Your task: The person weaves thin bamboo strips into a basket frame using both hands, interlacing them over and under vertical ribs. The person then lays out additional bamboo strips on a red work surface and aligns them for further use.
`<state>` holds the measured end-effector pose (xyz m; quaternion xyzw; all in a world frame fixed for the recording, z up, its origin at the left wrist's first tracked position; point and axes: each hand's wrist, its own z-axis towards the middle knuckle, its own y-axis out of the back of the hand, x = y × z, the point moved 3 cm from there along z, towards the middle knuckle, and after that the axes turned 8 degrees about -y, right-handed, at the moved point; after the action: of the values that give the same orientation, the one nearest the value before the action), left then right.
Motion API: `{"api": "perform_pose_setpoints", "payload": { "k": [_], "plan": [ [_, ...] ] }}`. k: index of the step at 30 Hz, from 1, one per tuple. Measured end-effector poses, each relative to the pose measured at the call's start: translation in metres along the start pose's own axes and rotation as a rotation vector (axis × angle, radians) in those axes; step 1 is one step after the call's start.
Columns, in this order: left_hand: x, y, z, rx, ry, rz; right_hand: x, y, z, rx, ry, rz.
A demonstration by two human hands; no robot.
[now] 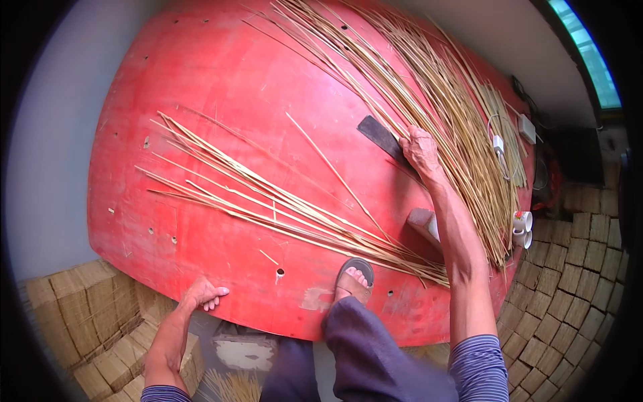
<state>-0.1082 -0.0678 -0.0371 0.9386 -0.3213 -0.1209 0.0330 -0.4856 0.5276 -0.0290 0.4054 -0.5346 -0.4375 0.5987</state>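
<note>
Strips [464,144] meet my curled right hand [420,150]; I can't tell its hold. My left hand [203,293], loosely fisted, empty, likely steadies against the surface [214,77].

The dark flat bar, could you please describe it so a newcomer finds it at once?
Over the red board, find the right hand. The dark flat bar shows just left of it. It is broad and blackish; neighbouring strips are thin and tan.
</note>
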Motion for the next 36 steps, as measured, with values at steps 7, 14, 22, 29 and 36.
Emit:
{"api": "perform_pose_setpoints", "payload": {
  "k": [7, 14, 22, 29, 36],
  "plan": [
    [0.005, 0.001, 0.004, 0.002, 0.038, 0.035, -0.001, -0.033, 0.036, 0.038, 0.060, -0.179],
    [0.003, 0.001, 0.005, 0.009, 0.055, 0.056, 0.008, -0.025, 0.046, 0.187, -0.008, -0.066],
    [0.010, 0.002, 0.010, 0.023, 0.061, 0.050, -0.003, -0.043, 0.062, 0.168, 0.038, -0.113],
    [0.010, 0.004, 0.012, 0.017, 0.084, 0.076, 0.013, -0.040, 0.068, 0.168, 0.022, -0.069],
    [0.014, 0.001, 0.014, 0.033, 0.076, 0.070, 0.018, -0.046, 0.073, 0.211, 0.068, -0.200]
  ]
}}
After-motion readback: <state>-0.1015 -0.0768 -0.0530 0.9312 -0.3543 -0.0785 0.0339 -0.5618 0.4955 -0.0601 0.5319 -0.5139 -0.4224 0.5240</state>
